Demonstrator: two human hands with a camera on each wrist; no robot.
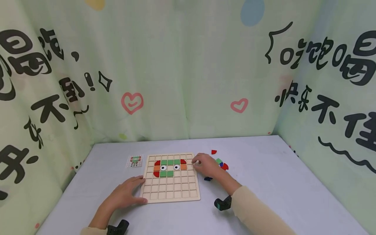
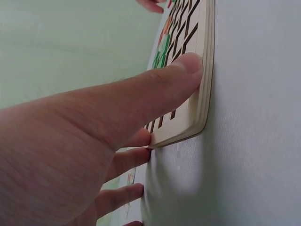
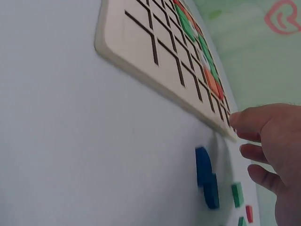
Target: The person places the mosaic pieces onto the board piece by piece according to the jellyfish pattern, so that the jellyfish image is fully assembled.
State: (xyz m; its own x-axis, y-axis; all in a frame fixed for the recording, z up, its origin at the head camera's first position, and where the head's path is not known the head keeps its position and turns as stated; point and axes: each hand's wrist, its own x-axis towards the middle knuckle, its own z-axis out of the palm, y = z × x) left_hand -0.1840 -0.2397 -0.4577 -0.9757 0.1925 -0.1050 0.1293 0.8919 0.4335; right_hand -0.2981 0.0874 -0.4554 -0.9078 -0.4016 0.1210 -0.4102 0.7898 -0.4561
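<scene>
A wooden grid board (image 1: 186, 188) lies on the table, holding green squares (image 1: 170, 174), orange squares (image 1: 183, 167), red rounded-corner pieces (image 1: 156, 174) and round eye pieces (image 1: 177, 167). My left hand (image 1: 127, 192) rests at its near left corner, thumb on the near rim and extended fingers against the left side. At the far right edge of the board is my right hand (image 1: 207, 165), its fingers loosely bent; no piece shows between them. In the right wrist view the thumb (image 3: 254, 117) overlaps the board's corner, so contact there is unclear.
Dark blue pieces (image 3: 203, 167) lie just right of the board. Beyond them are a green piece (image 1: 218, 161), a red piece (image 1: 225, 166) and another red piece (image 1: 213, 151). A small pattern card (image 1: 135, 161) lies left of the board. Printed curtains (image 1: 188, 81) enclose the table.
</scene>
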